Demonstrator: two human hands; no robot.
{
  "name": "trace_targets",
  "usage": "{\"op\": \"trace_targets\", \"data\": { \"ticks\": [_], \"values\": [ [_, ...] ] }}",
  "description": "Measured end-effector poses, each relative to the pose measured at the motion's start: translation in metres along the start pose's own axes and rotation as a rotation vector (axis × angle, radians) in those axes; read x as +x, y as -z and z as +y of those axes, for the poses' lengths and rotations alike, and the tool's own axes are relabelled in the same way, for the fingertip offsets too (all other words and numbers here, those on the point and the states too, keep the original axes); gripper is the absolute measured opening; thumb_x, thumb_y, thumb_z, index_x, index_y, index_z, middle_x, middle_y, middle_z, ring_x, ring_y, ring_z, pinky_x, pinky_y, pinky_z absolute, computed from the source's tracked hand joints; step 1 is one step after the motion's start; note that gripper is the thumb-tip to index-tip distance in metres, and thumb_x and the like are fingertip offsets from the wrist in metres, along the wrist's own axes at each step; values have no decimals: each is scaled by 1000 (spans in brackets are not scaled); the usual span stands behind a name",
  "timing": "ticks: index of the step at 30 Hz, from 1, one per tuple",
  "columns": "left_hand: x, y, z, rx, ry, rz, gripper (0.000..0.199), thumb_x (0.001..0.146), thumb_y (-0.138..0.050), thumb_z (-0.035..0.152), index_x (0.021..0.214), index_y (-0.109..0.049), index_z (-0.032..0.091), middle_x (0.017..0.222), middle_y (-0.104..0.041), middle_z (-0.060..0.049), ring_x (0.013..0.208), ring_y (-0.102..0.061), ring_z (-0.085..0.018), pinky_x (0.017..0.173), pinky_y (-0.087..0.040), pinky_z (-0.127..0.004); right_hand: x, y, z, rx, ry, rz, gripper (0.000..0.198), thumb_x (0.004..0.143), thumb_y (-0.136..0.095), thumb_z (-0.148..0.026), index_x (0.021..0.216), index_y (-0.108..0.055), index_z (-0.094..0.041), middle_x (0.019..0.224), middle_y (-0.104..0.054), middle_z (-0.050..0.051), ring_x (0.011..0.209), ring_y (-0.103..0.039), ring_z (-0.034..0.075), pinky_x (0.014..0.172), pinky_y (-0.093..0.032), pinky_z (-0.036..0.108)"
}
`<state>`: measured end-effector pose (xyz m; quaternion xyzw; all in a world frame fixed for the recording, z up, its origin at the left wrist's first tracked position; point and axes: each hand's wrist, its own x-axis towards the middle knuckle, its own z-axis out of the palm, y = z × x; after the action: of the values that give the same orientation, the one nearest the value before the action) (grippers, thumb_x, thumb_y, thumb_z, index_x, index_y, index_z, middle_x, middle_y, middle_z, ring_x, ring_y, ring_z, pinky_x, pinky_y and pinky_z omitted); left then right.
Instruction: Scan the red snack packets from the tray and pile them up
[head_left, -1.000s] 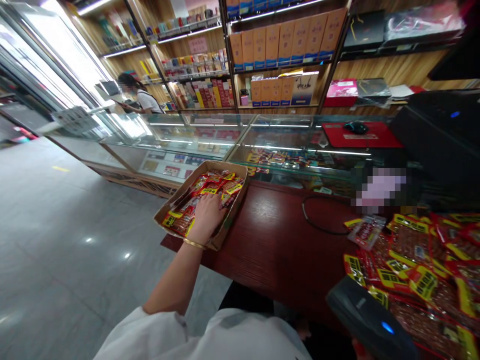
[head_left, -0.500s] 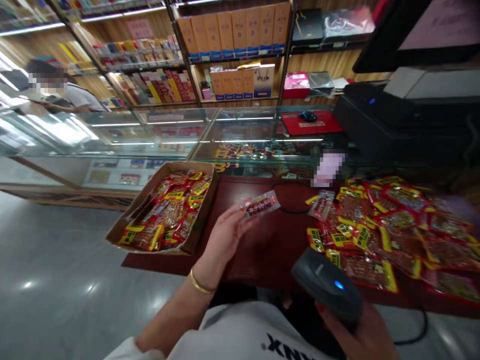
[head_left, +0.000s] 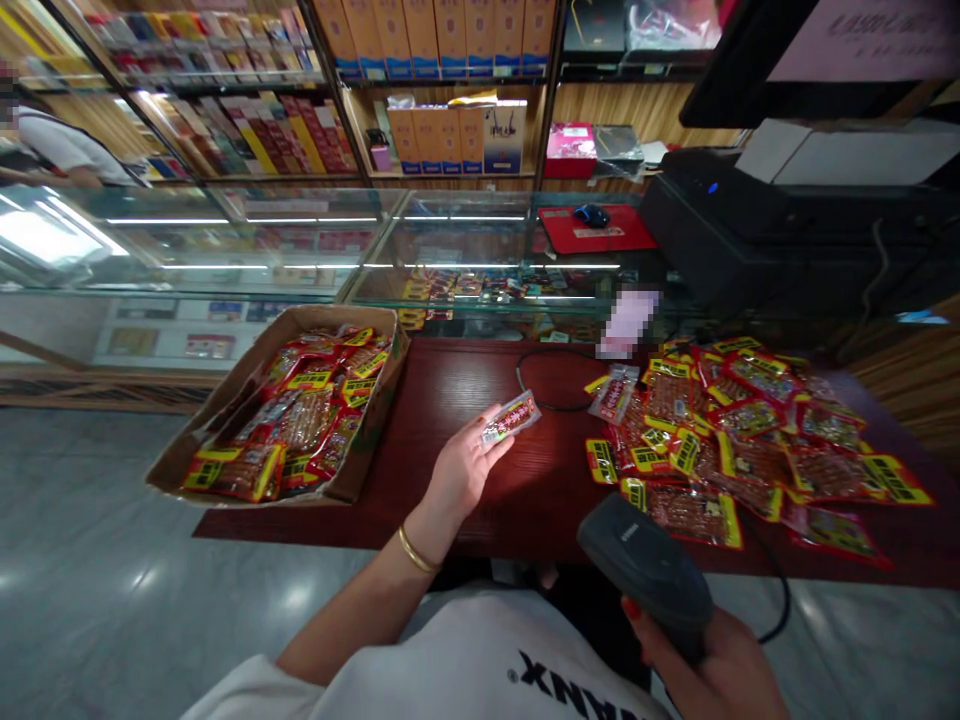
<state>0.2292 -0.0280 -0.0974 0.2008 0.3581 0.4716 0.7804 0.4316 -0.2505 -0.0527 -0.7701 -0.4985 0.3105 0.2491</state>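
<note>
My left hand (head_left: 463, 470) pinches a small snack packet (head_left: 511, 418) by its left end, above the dark red table (head_left: 442, 385). A black barcode scanner (head_left: 646, 562) sits in my right hand (head_left: 701, 655), its head pointing up and left toward the packet. The scanner's blue light no longer shows, and a bright patch lies on the packet. To the right spreads a pile of red and yellow snack packs (head_left: 697, 440). One similar small packet (head_left: 615, 394) lies at the pile's left edge. On the left stands an open cardboard box (head_left: 382, 420) holding more snack packs.
Behind the table runs a glass display counter (head_left: 300, 235) with a red mouse pad (head_left: 559, 232) on top. A pixelated phone-like object (head_left: 628, 322) stands near the pile. A black cash-register-like machine (head_left: 780, 235) fills the back right. A person (head_left: 64, 145) is at the far left.
The view has shifted, so the surroundings sit further left and higher. The scanner's blue light has gone out and the packet in my left hand looks brighter. Both hands keep their holds.
</note>
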Motion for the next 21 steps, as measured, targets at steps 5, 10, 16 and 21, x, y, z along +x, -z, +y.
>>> {"op": "trace_targets", "data": {
  "ticks": [5, 10, 16, 21],
  "values": [
    [2, -3, -7, -5, 21, 25, 22, 91, -62, 21, 107, -74, 14, 137, -67, -13, 133, -58, -32, 116, -45, -51, 2, -5, -9, -11, 40, 3, 46, 91, -55, -62, 68, -71, -25, 62, -76, 7, 55, -70, 25, 55, -54, 31],
    [-1, -13, -9, -1, 83, 21, 26, 93, -57, 20, 113, -72, 12, 140, -65, -15, 134, -58, -30, 118, -44, -49, 4, -13, -16, 6, 60, 50, 44, 92, -54, -59, 82, -75, -23, 55, -70, 3, 51, -65, 24, 60, -52, 32],
    [-3, -19, -12, 35, 93, -28, 29, 94, -57, 23, 116, -72, 13, 140, -64, -16, 137, -55, -31, 119, -42, -49, 7, -16, -11, 0, 59, 43, 44, 95, -51, -56, 98, -75, -19, 56, -69, 2, 51, -65, 23, 60, -52, 33],
    [-6, -24, -15, 23, 139, -65, 31, 94, -60, 24, 121, -71, 13, 134, -69, -16, 134, -58, -31, 118, -44, -46, 18, -22, -15, 36, 98, 54, 40, 96, -52, -51, 104, -73, -17, 81, -79, 9, 78, -75, 29, 76, -56, 37]
  ]
}}
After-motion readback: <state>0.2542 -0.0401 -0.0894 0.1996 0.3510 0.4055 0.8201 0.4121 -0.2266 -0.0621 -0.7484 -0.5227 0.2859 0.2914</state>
